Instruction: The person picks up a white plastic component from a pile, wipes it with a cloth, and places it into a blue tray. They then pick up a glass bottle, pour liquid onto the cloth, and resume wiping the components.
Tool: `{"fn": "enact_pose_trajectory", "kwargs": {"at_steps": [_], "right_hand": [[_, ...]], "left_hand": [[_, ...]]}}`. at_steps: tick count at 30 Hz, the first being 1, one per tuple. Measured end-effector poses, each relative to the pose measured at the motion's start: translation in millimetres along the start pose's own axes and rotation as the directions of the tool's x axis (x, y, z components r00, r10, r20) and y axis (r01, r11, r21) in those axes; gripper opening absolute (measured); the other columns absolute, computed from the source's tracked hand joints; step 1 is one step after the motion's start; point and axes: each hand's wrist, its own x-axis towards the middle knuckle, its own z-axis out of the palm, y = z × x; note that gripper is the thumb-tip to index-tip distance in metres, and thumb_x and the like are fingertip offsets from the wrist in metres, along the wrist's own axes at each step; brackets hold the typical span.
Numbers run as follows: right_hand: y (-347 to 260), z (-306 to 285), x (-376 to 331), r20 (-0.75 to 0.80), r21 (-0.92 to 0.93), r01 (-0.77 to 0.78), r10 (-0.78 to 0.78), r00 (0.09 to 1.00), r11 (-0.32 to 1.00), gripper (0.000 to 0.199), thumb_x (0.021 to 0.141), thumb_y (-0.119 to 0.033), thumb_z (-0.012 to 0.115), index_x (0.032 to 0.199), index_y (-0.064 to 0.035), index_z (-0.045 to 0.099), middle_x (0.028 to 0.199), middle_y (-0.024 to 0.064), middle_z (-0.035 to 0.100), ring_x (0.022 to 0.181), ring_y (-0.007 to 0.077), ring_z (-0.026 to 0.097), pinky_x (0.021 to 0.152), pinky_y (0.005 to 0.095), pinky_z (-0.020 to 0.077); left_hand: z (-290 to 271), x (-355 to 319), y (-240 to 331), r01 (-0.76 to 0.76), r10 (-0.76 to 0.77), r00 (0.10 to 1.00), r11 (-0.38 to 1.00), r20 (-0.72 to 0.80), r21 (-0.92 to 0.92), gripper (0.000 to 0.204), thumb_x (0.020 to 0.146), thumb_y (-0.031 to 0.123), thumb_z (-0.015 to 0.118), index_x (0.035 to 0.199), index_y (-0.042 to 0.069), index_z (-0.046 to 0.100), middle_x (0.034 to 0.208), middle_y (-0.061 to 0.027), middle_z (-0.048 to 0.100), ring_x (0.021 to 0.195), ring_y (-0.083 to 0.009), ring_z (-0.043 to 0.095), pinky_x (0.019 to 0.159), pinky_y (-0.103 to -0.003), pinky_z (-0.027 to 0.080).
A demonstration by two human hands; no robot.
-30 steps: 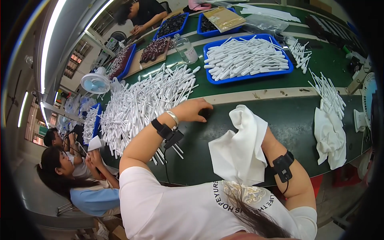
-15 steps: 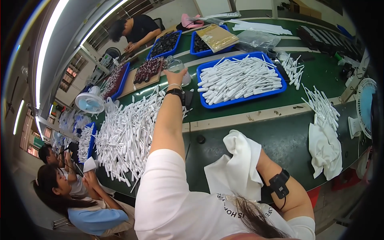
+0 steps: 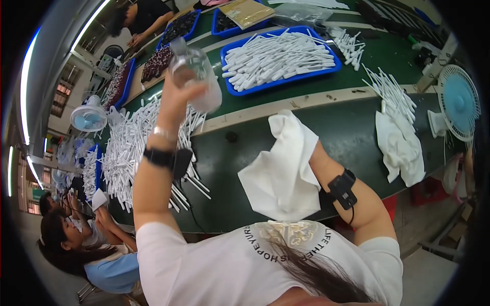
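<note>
Right hand, hidden under a crumpled white cloth, grip closed on the cloth near the chest. Left hand, raised above the dark green worktop, grip wrapped around a clear plastic bottle held tilted. Beyond: a heap of white plastic sticks; a blue tray of white sticks; a pale blue fan at right.

We count two small fans (one each side), one clear bottle, two white cloths.
</note>
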Motion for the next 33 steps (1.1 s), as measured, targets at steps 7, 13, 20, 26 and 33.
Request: {"fn": "enact_pose_trajectory", "kwargs": {"at_steps": [7,13,20,26,33], "right_hand": [[-21.7,29.7,-25.7,-0.203,0.357,-0.033,0.113,0.973,0.933,0.020,0.089,-0.020,0.044,0.104,-0.0076,0.048,0.085,-0.0025,0.050,0.076,0.0070,0.050,0.066,0.0210,0.0426],[-40.4,71.3,-45.7,-0.261,0.249,-0.034,0.101,0.960,0.968,0.024,0.088,-0.022,0.046,0.106,-0.0072,0.050,0.092,0.0004,0.054,0.079,0.0096,0.053,0.067,0.0230,0.0447],[-35.0,71.1,-51.2,-0.246,-0.010,-0.070,0.065,0.967,0.998,0.029,0.086,-0.023,0.050,0.110,-0.0063,0.050,0.096,0.0019,0.055,0.084,0.0102,0.053,0.071,0.0252,0.0445],[-26.3,66.8,-42.6,-0.012,-0.903,0.153,-0.381,0.924,0.402,0.028,0.083,-0.014,0.050,0.109,-0.0046,0.048,0.099,0.0058,0.053,0.089,0.0180,0.051,0.076,0.0284,0.0422],[-22.6,73.5,-39.9,0.070,-0.952,0.175,-0.380,0.922,0.250,0.019,0.079,-0.013,0.050,0.096,-0.0048,0.049,0.091,0.0089,0.051,0.084,0.0249,0.049,0.072,0.0315,0.0409]], "left_hand": [[60.5,-162.0,32.5,0.203,-0.259,0.952,0.933,0.164,0.297,0.081,0.051,0.016,0.079,0.118,0.001,0.036,0.104,-0.0120,0.050,0.101,-0.0194,0.049,0.078,-0.032,0.045],[84.3,-187.3,26.7,0.004,-0.237,0.949,0.665,0.206,0.747,0.075,0.051,0.032,0.074,0.113,0.004,0.042,0.097,-0.0137,0.051,0.093,-0.0282,0.050,0.080,-0.035,0.042],[85.6,-185.3,27.2,-0.029,-0.221,0.962,0.509,0.163,0.860,0.074,0.052,0.037,0.071,0.112,0.005,0.043,0.093,-0.0136,0.050,0.089,-0.0295,0.049,0.076,-0.037,0.043],[85.7,-182.1,30.7,-0.020,-0.271,0.952,0.414,0.144,0.910,0.075,0.051,0.036,0.072,0.113,0.004,0.044,0.090,-0.0137,0.051,0.087,-0.0300,0.050,0.075,-0.037,0.042],[90.2,-168.9,34.2,-0.137,-0.278,0.940,0.225,0.199,0.965,0.069,0.050,0.034,0.069,0.109,0.005,0.046,0.087,-0.0139,0.052,0.082,-0.0311,0.052,0.069,-0.038,0.044]]}}
